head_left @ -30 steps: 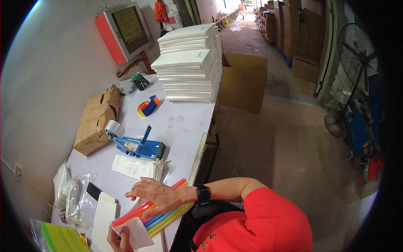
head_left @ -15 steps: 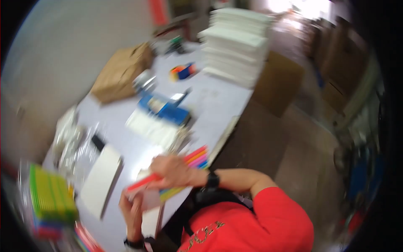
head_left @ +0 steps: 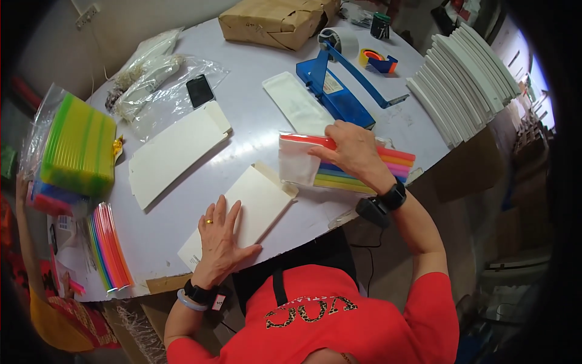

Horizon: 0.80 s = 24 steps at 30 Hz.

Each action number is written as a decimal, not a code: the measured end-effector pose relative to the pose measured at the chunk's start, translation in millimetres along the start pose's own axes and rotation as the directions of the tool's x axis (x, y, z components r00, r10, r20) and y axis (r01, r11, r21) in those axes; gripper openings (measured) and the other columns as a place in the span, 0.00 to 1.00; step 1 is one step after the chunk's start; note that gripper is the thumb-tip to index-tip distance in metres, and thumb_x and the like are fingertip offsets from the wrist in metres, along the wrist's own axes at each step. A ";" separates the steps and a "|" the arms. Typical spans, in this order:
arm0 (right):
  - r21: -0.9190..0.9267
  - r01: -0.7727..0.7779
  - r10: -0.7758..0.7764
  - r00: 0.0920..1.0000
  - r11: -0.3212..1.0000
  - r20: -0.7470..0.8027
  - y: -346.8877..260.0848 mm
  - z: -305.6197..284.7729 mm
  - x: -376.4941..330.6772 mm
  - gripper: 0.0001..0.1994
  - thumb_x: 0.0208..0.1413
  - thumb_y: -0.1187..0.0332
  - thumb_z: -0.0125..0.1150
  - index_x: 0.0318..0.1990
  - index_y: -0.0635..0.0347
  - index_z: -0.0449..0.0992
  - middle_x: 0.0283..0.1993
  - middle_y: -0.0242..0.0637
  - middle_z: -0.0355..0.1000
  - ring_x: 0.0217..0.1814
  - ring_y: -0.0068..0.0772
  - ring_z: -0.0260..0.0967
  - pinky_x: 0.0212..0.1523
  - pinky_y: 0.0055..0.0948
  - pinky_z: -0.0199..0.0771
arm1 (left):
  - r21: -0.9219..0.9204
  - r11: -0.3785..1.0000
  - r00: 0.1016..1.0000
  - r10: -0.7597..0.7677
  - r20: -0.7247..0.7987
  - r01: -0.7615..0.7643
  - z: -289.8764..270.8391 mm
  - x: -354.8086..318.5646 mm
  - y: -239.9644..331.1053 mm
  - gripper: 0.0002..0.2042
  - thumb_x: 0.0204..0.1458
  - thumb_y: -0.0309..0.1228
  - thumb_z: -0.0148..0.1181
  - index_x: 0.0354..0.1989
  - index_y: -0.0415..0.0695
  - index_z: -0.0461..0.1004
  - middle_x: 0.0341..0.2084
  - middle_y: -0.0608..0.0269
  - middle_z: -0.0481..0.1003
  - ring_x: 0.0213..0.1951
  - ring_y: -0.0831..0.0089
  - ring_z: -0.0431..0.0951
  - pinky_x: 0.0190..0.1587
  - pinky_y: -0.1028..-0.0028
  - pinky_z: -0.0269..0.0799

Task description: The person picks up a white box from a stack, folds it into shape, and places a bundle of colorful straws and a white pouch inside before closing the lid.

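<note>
My left hand (head_left: 221, 246) lies with fingers spread on a flat white carton (head_left: 257, 203) near the table's front edge. My right hand (head_left: 354, 155) is on a clear-wrapped pack of coloured tubes (head_left: 397, 162), right of that carton. Its thumb and fingers bend over the top red tube; the fingertips' undersides are hidden. A white section (head_left: 297, 161) covers the pack's left end. Another white carton (head_left: 182, 151) lies beyond my left hand. Past the pack are a flat white packet (head_left: 297, 100) and a blue metal tool with a long lever (head_left: 336, 91).
Stacked white cartons (head_left: 464, 85) stand at the right. A brown paper parcel (head_left: 273, 24), a tape dispenser (head_left: 379, 62) and a phone (head_left: 200, 91) lie farther back. Bagged green-yellow tubes (head_left: 79, 145) and loose coloured tubes (head_left: 109, 246) are at left, beside another person's arm (head_left: 27, 236).
My hands have parted: the left has left the pack and lies on the carton, while the right has moved rightward with the pack, which now rests on the table. The view has turned.
</note>
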State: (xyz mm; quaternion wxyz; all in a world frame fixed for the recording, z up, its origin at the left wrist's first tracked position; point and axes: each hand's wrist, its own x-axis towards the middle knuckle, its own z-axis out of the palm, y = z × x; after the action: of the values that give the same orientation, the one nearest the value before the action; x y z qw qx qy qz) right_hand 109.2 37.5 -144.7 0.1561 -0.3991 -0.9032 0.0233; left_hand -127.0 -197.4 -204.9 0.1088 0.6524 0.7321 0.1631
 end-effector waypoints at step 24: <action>0.396 0.749 -0.763 0.626 0.531 -0.163 -77.6 -42.2 45.3 0.14 0.41 0.62 0.62 0.34 0.60 0.71 0.26 0.43 0.71 0.34 0.46 0.72 0.30 0.41 0.70 | -0.640 0.766 0.981 0.069 0.179 0.062 -87.7 67.1 30.0 0.33 0.37 0.26 0.70 0.55 0.40 0.64 0.46 0.49 0.71 0.44 0.62 0.75 0.43 0.67 0.72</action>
State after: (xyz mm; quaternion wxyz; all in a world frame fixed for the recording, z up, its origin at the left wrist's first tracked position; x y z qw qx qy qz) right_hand 37.8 14.2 -79.8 0.2202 0.0758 -0.9598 0.1566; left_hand -140.4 -136.6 -109.0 0.3951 0.5897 0.6168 0.3402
